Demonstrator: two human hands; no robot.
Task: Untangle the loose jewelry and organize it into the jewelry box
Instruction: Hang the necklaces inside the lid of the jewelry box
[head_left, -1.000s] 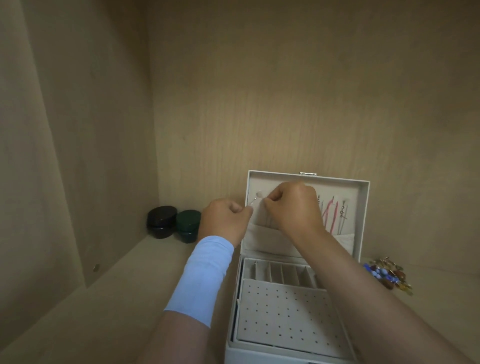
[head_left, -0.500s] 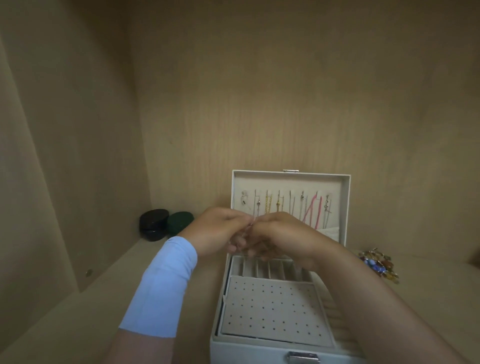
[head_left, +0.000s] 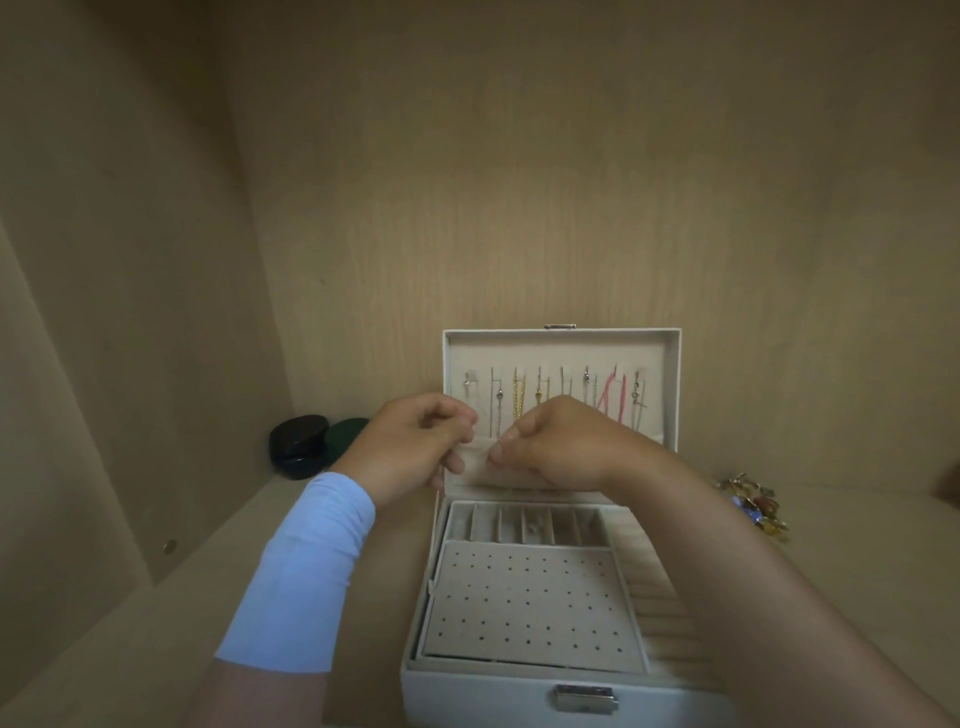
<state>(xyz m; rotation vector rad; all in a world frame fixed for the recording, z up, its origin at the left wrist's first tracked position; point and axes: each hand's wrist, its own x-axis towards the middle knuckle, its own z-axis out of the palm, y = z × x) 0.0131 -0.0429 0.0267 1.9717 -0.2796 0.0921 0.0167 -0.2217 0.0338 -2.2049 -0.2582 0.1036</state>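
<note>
**Two hands at the lid, one chain in the pinch**

The right hand (head_left: 563, 447) pinches a thin chain (head_left: 497, 410) between thumb and forefinger. The chain runs straight up from the pinch to the second of eight hooks in the upright lid (head_left: 558, 348) of the jewelry box (head_left: 467, 696). Just left of the pinch, the left hand (head_left: 415, 449) is curled with its thumb against its forefinger; what it holds I cannot tell. Above the right knuckles hang one gold chain (head_left: 519, 397) and one pink cord (head_left: 618, 400). Below both hands lies one perforated earring panel (head_left: 530, 603). Well right of the grip sits one heap of loose jewelry (head_left: 753, 506). Left of the left hand stand two round cases (head_left: 298, 447), one black and one dark green.
</note>
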